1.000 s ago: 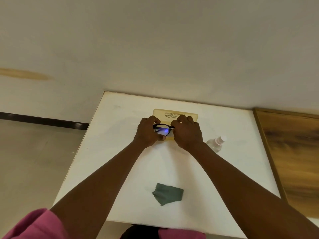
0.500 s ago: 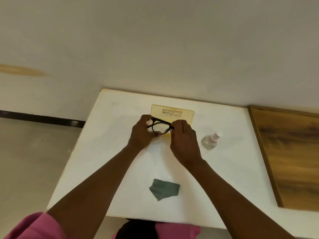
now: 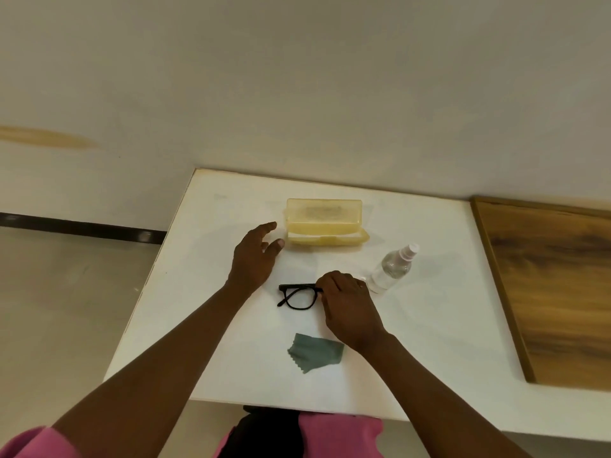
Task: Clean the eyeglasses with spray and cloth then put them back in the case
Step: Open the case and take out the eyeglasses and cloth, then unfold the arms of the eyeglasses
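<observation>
a: holding the black eyeglasses (image 3: 299, 297) by one end of the frame seems to be the right hand's (image 3: 347, 309) job. why there?

b: the fingers are closed around the frame's right side, so the left lens is left uncovered and untouched. whether the glasses are resting on the white table (image 3: 205, 292) or are held just above it cannot be told.

a: and the left hand (image 3: 254, 259)?

b: it is spread open with nothing in it, just beside the yellow case (image 3: 325, 228), apart from it.

a: the case is seen open?

b: yes, the lid is stood up at the back and the tray is empty, so it is ready for the return at the end.

a: the cleaning things?

b: the clear spray bottle (image 3: 391, 267) is just beyond the right hand, and the green cloth (image 3: 315, 357) is laid near the table's front edge, below the glasses. neither is held, so spraying is judged the next step.
</observation>
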